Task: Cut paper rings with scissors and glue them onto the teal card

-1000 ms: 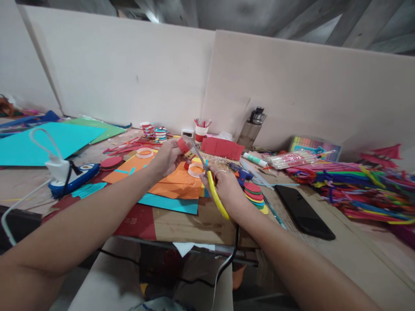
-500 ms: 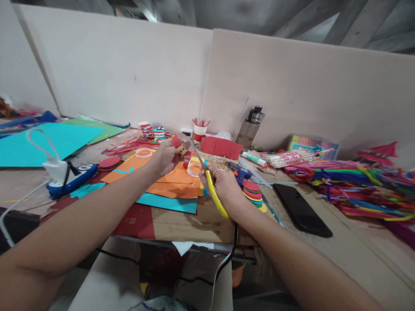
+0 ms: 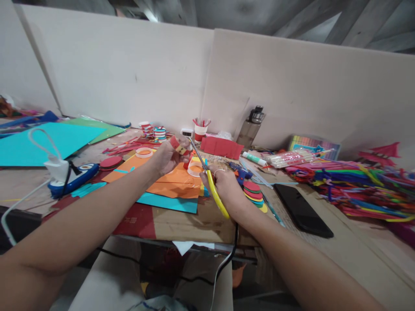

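Between the fingers of my left hand (image 3: 165, 157) is a small red ring-shaped piece (image 3: 182, 148) with a tan patch on it. My right hand (image 3: 223, 181) grips yellow-handled scissors (image 3: 212, 190), their blades pointing up and away, close to the red piece. Whether the blades touch it I cannot tell. Below both hands lie orange sheets (image 3: 171, 190) over a turquoise sheet (image 3: 168, 203). A roll of clear tape (image 3: 195, 169) rests on the sheets between my hands, and another tape roll (image 3: 144, 152) lies farther left.
Right of my hand are stacked foam discs (image 3: 252, 190), a blue glue gun (image 3: 241, 175), a black phone (image 3: 301, 209) and many pipe cleaners (image 3: 350, 185). A bottle (image 3: 251, 127) stands by the back panel. At left sits a blue power strip (image 3: 73, 179) with a white plug.
The red piece has tilted slightly in my left fingers, and the scissor blades now look less spread beside it. My right hand has hardly moved.
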A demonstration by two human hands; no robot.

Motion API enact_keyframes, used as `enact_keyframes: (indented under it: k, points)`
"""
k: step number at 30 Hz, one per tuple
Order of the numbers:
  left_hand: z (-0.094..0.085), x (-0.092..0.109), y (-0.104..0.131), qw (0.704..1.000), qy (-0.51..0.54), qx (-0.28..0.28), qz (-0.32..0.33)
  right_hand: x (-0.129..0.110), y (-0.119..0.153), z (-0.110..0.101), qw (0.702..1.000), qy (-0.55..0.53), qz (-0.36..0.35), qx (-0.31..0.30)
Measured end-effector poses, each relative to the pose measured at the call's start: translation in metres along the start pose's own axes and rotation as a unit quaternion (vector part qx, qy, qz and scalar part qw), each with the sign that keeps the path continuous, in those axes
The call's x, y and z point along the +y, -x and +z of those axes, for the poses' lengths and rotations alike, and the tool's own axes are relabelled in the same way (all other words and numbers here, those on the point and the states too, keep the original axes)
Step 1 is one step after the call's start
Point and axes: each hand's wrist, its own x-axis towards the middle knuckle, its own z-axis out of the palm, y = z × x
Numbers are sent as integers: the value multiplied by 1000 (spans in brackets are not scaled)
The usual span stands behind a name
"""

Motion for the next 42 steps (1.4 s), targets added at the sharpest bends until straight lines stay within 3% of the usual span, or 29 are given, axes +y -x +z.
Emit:
enact_keyframes:
  k: [4,7,10,15,19,25,31,34,38,42]
  points:
    - [-5,-2,-2,1000,-7,0,9,5,-3,2,1000,3,-3,15]
    - [-8,-4,-1,999,-37,-38,9,9,-6,2,999,-9,0,46]
    - [-6,-7,2,993,-75,-73,58,12,-7,3,993,-104,35,45]
    - [1,-13,5,981,-103,-77,148,12,-6,10,934,-340,111,7]
    - [0,-19,4,974,-120,-96,165,6,-6,11,900,-428,85,22]
    - [-2,-21,6,983,-108,-113,95,1,-6,6,883,-464,52,44]
    - [1,-15,7,993,-28,-113,-34,-1,-6,0,904,-418,74,56]
    - [-3,-17,4,990,-38,-102,-94,1,-7,-1,909,-406,83,53]
    - [-8,-20,3,981,-81,-144,-107,6,-9,0,904,-415,89,48]
    - [-11,-17,2,987,-37,-128,-95,10,-10,2,888,-443,117,44]
